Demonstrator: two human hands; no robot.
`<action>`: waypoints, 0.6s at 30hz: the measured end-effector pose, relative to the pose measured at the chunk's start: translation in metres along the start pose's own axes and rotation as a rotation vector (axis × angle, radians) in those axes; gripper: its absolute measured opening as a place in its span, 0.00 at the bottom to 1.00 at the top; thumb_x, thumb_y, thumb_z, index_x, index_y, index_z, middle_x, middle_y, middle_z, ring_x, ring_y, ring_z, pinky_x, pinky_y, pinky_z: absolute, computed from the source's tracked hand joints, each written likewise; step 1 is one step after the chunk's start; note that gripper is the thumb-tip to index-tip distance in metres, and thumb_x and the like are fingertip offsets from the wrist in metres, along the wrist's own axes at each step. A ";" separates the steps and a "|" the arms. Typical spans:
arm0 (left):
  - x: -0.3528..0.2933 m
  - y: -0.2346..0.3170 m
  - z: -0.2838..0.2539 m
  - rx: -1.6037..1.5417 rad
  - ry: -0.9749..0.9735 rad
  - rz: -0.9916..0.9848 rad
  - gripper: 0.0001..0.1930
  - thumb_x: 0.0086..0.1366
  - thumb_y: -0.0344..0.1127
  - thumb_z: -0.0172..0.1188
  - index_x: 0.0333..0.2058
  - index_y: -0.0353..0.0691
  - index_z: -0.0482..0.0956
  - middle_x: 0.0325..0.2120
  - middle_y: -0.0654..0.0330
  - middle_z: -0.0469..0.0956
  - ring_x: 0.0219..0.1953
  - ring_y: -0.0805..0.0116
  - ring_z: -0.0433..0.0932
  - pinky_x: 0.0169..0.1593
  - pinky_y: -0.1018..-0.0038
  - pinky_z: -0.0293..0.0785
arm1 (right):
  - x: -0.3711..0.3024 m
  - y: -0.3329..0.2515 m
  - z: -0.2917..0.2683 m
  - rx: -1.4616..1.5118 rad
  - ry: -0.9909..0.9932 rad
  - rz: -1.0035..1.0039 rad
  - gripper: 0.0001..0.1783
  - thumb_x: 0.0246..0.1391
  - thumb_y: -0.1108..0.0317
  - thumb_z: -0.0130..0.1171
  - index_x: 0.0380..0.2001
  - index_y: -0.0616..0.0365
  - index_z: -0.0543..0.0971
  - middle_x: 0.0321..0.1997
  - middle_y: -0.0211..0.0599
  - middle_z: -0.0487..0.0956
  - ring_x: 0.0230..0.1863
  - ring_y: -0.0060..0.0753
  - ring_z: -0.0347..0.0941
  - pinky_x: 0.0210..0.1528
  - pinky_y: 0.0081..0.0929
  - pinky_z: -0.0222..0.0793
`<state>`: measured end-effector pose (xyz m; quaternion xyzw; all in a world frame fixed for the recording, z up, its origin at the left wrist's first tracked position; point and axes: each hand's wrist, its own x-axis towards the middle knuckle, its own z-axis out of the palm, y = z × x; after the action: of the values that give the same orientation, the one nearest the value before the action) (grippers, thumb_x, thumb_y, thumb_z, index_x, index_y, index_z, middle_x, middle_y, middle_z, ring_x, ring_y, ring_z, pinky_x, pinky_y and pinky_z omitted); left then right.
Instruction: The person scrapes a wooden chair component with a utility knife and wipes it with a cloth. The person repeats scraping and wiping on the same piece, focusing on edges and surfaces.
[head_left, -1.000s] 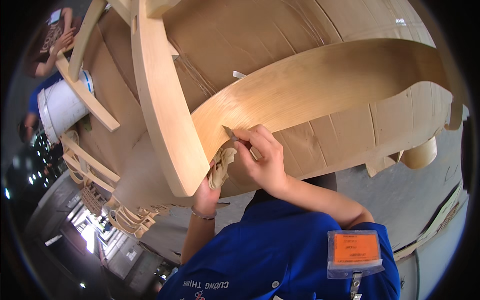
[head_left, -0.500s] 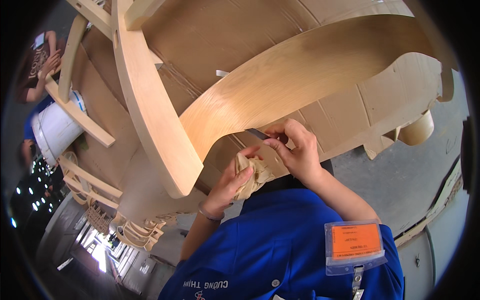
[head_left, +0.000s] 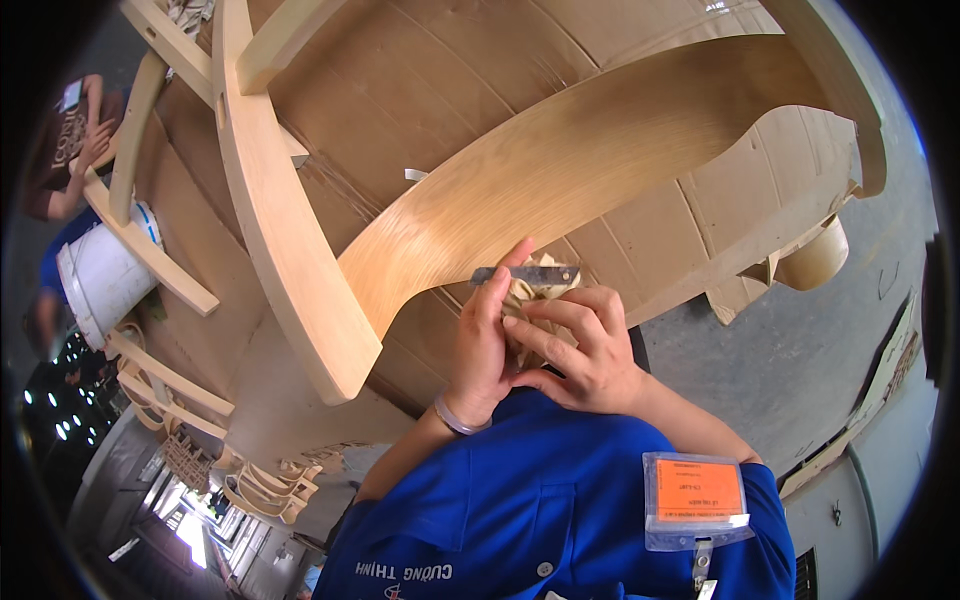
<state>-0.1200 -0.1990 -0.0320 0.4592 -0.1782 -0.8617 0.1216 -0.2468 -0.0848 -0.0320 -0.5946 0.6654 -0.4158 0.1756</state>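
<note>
A thin dark metal blade (head_left: pixel 525 274) with a hole near one end lies across my left hand (head_left: pixel 478 345), pinned under the thumb. Bunched behind and below it is a crumpled beige cloth (head_left: pixel 524 292), partly hidden by my fingers. My right hand (head_left: pixel 595 355) is closed in against the left, its bent fingers pressing on the cloth. Just beyond both hands curves a wide bent wooden panel (head_left: pixel 570 165). It joins a pale wooden leg (head_left: pixel 285 230) on the left and another wooden leg (head_left: pixel 850 110) at the right.
Brown cardboard (head_left: pixel 420 100) covers the surface under the wooden frame. A white bucket (head_left: pixel 105 270) stands at the left among wooden frame parts (head_left: pixel 170 370). Another person (head_left: pixel 85 150) is at the far left. A rounded wooden piece (head_left: pixel 815 255) juts out at the right.
The blade has passed from my right fingers to under my left thumb. My right hand has come down and left to the cloth. The wooden frame sits slightly further left in view.
</note>
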 end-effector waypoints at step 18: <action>-0.056 0.097 0.047 0.448 -0.491 0.859 0.19 0.82 0.55 0.48 0.64 0.66 0.81 0.76 0.49 0.61 0.79 0.42 0.55 0.79 0.45 0.51 | 0.066 0.026 0.036 1.309 0.144 0.765 0.33 0.59 0.71 0.65 0.68 0.61 0.73 0.62 0.39 0.80 0.59 0.34 0.78 0.63 0.32 0.74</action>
<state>-0.1247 -0.2568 0.0745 0.1447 -0.5523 -0.7573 0.3170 -0.2530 -0.1608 -0.0563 -0.0688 0.4526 -0.6736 0.5803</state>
